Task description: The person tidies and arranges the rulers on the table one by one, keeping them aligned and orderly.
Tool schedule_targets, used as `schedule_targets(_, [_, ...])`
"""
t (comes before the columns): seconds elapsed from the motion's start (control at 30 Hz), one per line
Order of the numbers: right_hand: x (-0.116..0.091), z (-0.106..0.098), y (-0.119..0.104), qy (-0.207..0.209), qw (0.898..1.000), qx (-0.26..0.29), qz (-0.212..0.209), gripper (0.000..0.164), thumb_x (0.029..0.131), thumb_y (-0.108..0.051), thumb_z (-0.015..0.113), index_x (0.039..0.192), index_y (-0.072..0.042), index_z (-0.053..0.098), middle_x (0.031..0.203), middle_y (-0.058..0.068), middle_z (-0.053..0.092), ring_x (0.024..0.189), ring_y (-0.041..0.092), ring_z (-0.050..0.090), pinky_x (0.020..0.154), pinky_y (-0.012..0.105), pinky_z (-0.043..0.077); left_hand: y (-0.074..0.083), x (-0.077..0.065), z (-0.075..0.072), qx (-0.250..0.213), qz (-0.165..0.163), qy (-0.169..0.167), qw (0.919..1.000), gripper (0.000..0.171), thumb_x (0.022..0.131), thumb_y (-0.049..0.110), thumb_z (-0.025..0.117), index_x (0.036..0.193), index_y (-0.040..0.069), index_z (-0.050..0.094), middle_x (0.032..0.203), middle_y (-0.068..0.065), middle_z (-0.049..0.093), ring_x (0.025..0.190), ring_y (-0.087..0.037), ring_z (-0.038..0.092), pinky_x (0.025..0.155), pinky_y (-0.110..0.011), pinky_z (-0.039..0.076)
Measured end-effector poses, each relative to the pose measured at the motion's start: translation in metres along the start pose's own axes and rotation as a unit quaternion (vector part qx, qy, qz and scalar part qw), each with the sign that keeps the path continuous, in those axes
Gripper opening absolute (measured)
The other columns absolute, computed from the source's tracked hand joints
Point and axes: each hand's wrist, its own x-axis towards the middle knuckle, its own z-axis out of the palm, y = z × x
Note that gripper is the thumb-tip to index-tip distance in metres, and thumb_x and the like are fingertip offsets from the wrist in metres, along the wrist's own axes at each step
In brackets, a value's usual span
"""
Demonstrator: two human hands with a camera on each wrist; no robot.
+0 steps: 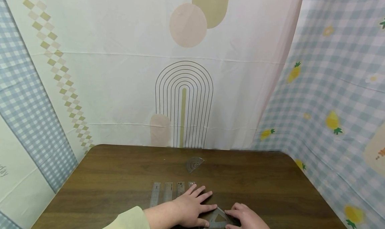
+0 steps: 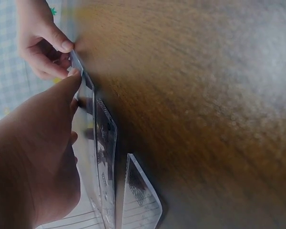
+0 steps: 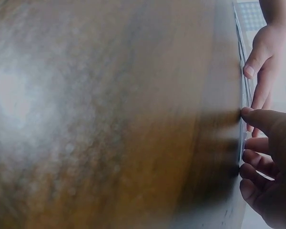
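Note:
A clear set square (image 1: 213, 221) with a triangular cutout lies flat near the table's front edge. My left hand (image 1: 190, 209) is spread with straight fingers, its index finger and thumb touching the left side of the set square. My right hand (image 1: 249, 218) pinches the right side of that square between thumb and curled fingers. Several clear rulers (image 1: 155, 194) stand in a row left of and partly under my left hand, which hides their lower ends. In the left wrist view, clear plastic edges (image 2: 107, 143) lie beyond the left palm.
A clear protractor (image 1: 194, 164) lies farther back on the brown wooden table (image 1: 120, 165). A patterned white curtain (image 1: 120, 88) hangs behind the table, with a blue checked one (image 1: 318, 88) along the right side.

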Motion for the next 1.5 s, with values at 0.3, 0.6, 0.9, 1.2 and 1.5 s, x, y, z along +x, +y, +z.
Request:
schedule_targets(0.3, [-0.001, 0.002, 0.001, 0.005, 1.000, -0.007, -0.011, 0.049, 0.099, -0.038, 0.059, 0.125, 0.003, 0.064, 0.101, -0.002, 0.056, 0.087, 0.004, 0.050, 0.072, 0.028, 0.045, -0.002, 0.001, 0.002, -0.030, -0.004, 0.011, 0.9995, 0.066, 0.094, 0.071, 0.034, 0.155, 0.046, 0.024, 0.164, 0.008, 0.016, 0.152, -0.022, 0.010, 0.120, -0.048, 0.015])
schedule_targets(0.6, [0.001, 0.005, 0.004, 0.039, 0.999, -0.007, -0.025, 0.047, 0.096, -0.039, 0.064, 0.124, -0.001, 0.066, 0.099, -0.011, 0.057, 0.084, -0.001, 0.051, 0.068, 0.028, 0.047, -0.002, -0.004, -0.002, -0.049, -0.025, 0.031, 0.9980, 0.068, 0.095, 0.070, 0.034, 0.156, 0.041, 0.027, 0.164, 0.007, 0.019, 0.151, -0.023, 0.013, 0.119, -0.049, 0.018])
schedule_targets(0.9, [0.005, 0.002, -0.005, 0.068, 0.997, -0.007, 0.027, 0.046, 0.092, -0.045, 0.068, 0.119, -0.008, 0.069, 0.098, -0.015, 0.057, 0.083, -0.002, 0.052, 0.068, 0.027, 0.048, -0.003, -0.008, -0.001, -0.045, -0.052, 0.060, 0.9959, 0.069, 0.096, 0.070, 0.032, 0.156, 0.037, 0.029, 0.164, 0.002, 0.022, 0.151, -0.027, 0.015, 0.119, -0.051, 0.016])
schedule_targets(1.2, [0.012, -0.005, -0.012, 0.092, 0.994, -0.035, 0.045, 0.047, 0.091, -0.053, 0.065, 0.120, -0.016, 0.069, 0.100, -0.015, 0.057, 0.083, 0.000, 0.054, 0.068, 0.028, 0.050, -0.007, -0.007, -0.001, -0.064, -0.087, 0.085, 0.9905, 0.069, 0.097, 0.069, 0.033, 0.157, 0.034, 0.029, 0.164, 0.001, 0.021, 0.151, -0.029, 0.014, 0.118, -0.055, 0.014])
schedule_targets(1.5, [0.024, -0.006, -0.015, 0.126, 0.988, -0.074, 0.047, 0.046, 0.093, -0.053, 0.063, 0.118, -0.015, 0.070, 0.102, -0.014, 0.059, 0.089, 0.004, 0.058, 0.072, 0.032, 0.052, -0.016, -0.007, -0.008, -0.069, -0.129, 0.116, 0.9825, 0.069, 0.098, 0.066, 0.037, 0.156, 0.030, 0.032, 0.163, -0.003, 0.025, 0.150, -0.031, 0.016, 0.118, -0.056, 0.013])
